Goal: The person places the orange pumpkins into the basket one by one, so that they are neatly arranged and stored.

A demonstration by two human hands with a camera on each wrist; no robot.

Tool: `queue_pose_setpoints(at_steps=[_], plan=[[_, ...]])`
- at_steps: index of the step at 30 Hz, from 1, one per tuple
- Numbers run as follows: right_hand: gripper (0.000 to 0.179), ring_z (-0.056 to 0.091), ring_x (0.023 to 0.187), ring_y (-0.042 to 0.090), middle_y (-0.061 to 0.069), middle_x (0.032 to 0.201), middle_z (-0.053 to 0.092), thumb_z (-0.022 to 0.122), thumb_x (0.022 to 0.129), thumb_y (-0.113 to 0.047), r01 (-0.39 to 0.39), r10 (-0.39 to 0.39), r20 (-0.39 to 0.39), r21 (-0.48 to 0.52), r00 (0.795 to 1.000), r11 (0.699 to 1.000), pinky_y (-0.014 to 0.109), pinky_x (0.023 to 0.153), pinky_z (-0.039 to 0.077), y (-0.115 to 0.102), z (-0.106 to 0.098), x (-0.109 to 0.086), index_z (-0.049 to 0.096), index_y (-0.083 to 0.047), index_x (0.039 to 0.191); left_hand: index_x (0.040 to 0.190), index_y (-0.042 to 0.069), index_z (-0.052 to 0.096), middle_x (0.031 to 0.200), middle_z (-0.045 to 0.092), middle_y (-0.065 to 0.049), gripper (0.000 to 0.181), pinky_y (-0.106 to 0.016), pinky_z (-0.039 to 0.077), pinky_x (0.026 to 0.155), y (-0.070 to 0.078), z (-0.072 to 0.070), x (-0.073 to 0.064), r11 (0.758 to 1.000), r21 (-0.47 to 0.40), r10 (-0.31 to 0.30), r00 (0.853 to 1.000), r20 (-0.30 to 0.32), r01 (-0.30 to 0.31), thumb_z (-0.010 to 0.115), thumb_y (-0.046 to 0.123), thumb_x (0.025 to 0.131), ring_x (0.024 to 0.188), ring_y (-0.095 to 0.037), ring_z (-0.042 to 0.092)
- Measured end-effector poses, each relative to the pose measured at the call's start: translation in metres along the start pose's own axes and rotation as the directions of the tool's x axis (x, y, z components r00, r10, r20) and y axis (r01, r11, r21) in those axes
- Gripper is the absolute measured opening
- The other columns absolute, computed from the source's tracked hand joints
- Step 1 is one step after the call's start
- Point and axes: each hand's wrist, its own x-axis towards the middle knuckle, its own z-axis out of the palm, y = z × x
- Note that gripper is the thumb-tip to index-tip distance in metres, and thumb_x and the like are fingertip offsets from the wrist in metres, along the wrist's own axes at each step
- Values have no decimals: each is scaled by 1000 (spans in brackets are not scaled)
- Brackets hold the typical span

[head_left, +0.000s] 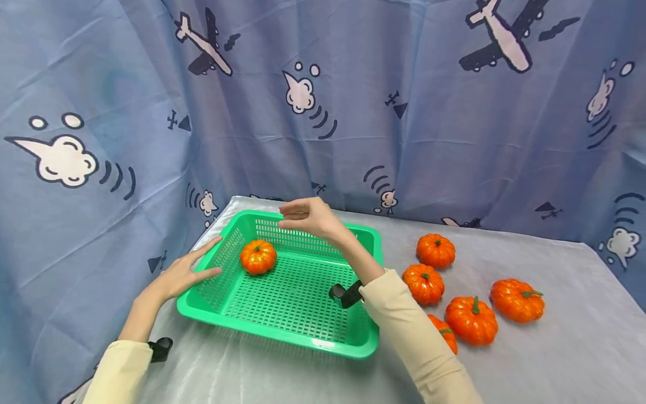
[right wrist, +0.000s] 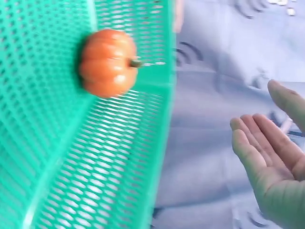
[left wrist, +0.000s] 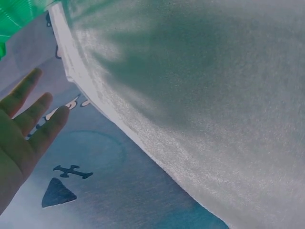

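Note:
A green plastic basket with perforated walls stands on the table, and one orange pumpkin sits in its far left corner. My left hand is at the basket's left rim with its fingers spread; whether it touches the rim I cannot tell. Over the far part of the basket hovers my right hand, fingers extended, thumb apart, holding nothing. In the right wrist view the same pumpkin lies in the basket, away from the right hand. The left wrist view shows the left hand with straight fingers.
To the right of the basket lie several more orange pumpkins on the white-covered table. One of them is partly hidden by my right sleeve. A blue curtain with airplane prints hangs behind and at the left.

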Motion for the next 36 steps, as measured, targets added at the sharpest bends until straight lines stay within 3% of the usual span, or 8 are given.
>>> queue_pose_setpoints(at_steps=[6, 11, 17, 26, 36], plan=[[38, 60, 116, 21, 13, 125, 63, 68, 89, -8, 36, -30, -45, 134, 999, 990, 30, 95, 48, -12, -20, -29, 62, -1, 126, 155, 32, 16, 153, 26, -23, 76, -74, 28, 94, -1, -2, -2, 1000, 1, 5, 1000, 1, -5, 57, 46, 93, 132, -55, 28], [39, 58, 118, 22, 15, 127, 61, 64, 91, -4, 49, -42, -40, 204, 998, 978, 31, 96, 47, -6, -26, -51, 58, 4, 128, 155, 31, 16, 154, 25, -23, 75, -75, 28, 92, -2, -8, -4, 1000, -5, 10, 1000, -3, -10, 57, 44, 93, 131, -56, 28], [42, 54, 124, 23, 15, 133, 57, 64, 91, -5, 68, -47, -103, 216, 994, 974, 32, 97, 46, 6, -39, -82, 55, 2, 132, 155, 32, 14, 154, 23, -24, 76, -76, 26, 91, -3, -7, -6, 1000, -3, 9, 1000, 2, -9, 56, 45, 93, 130, -58, 26], [49, 47, 130, 26, 10, 139, 52, 65, 91, -9, 91, -48, -181, 234, 982, 968, 27, 97, 45, 46, -85, -136, 50, -2, 138, 155, 30, 14, 153, 24, -26, 77, -77, 26, 91, 1, -3, -6, 1000, -5, 21, 1000, 0, -21, 57, 44, 93, 130, -58, 26], [53, 48, 128, 9, 8, 144, 48, 59, 93, -1, 44, -19, -131, 183, 991, 982, 26, 98, 43, 94, -127, -210, 39, 5, 142, 155, 31, 13, 153, 23, -27, 78, -77, 27, 88, 3, 2, -2, 1000, 11, 25, 1000, 12, -25, 57, 45, 93, 128, -60, 28]])
